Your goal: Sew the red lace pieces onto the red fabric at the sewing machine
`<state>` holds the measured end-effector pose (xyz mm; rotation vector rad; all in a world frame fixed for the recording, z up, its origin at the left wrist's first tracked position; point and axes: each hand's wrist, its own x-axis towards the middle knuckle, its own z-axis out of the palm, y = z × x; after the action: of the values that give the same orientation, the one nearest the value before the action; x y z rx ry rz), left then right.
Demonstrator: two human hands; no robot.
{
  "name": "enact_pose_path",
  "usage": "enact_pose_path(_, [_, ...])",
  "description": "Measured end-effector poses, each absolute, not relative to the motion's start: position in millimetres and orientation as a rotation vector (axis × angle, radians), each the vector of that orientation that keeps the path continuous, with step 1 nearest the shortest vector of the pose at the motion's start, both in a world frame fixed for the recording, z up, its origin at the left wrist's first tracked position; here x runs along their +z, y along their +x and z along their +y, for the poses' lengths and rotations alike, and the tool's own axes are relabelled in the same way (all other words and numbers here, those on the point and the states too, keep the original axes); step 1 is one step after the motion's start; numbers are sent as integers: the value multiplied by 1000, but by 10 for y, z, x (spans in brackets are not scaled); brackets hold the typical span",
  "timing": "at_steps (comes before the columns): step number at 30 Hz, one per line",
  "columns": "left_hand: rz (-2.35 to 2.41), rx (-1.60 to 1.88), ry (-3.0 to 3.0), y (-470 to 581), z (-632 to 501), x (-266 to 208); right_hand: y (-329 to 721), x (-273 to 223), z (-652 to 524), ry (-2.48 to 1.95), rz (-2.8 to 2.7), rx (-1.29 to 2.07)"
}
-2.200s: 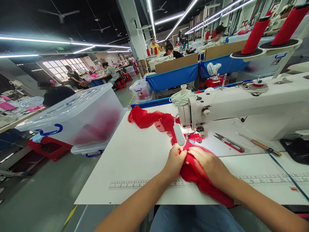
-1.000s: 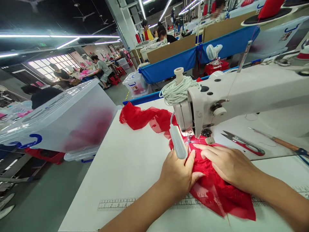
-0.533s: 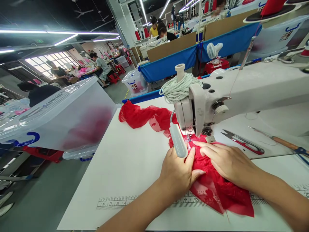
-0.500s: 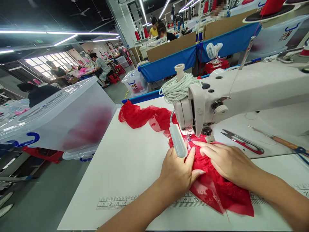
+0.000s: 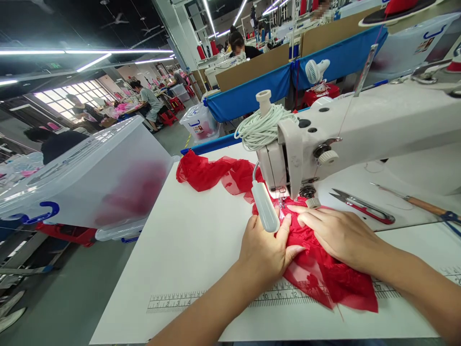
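Note:
Red sheer, lacy fabric lies bunched under the needle area of a white sewing machine. Its far end trails to the left behind the machine head. My left hand rests on the fabric's left side, thumb and fingers spread; a small lamp covers some fingertips. On the right side my right hand lies flat, its fingers stretched toward the presser foot and touching the cloth. Both hands press down on the fabric close to the needle.
Red-handled thread snips and a wooden-handled awl-like tool lie right of the needle. A printed ruler runs along the white table's near side. Plastic bins stand at left. Several people work in the background.
The fabric's near edge has shifted slightly away from me, toward the needle. Both hands keep nearly the same pose on it. The camera view has moved a little.

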<state>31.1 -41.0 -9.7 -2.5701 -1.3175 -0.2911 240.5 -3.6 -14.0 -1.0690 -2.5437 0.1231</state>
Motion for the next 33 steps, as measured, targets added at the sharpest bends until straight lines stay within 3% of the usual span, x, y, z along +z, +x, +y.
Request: enact_pose_path(33, [-1122,-351,-2762,230,-382,21,2526,-221,-89,-777,-2471,15])
